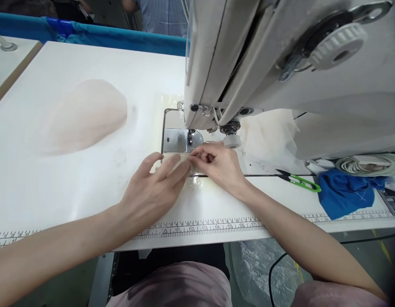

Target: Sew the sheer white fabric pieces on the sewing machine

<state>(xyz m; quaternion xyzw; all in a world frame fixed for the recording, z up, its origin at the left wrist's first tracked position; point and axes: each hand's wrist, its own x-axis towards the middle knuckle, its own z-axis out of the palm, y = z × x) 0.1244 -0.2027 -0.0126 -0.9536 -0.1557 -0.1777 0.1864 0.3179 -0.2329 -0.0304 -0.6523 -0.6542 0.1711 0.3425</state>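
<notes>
My left hand (152, 187) lies flat on the white table, fingers stretched out and pressing a small pale strip of fabric (178, 161) just in front of the sewing machine's needle plate (175, 140). My right hand (218, 164) is curled beside it, its fingertips pinching the same pale strip at its right end. The presser foot (190, 138) stands right behind both hands. The strip is mostly hidden under my fingers.
The sewing machine head (280, 59) fills the upper right. A pile of pale fabric pieces (88, 113) lies at the left. Green thread snips (300, 181), blue cloth (344, 194) and coiled tape (370, 164) lie at the right. A ruler strip (200, 226) runs along the table's front edge.
</notes>
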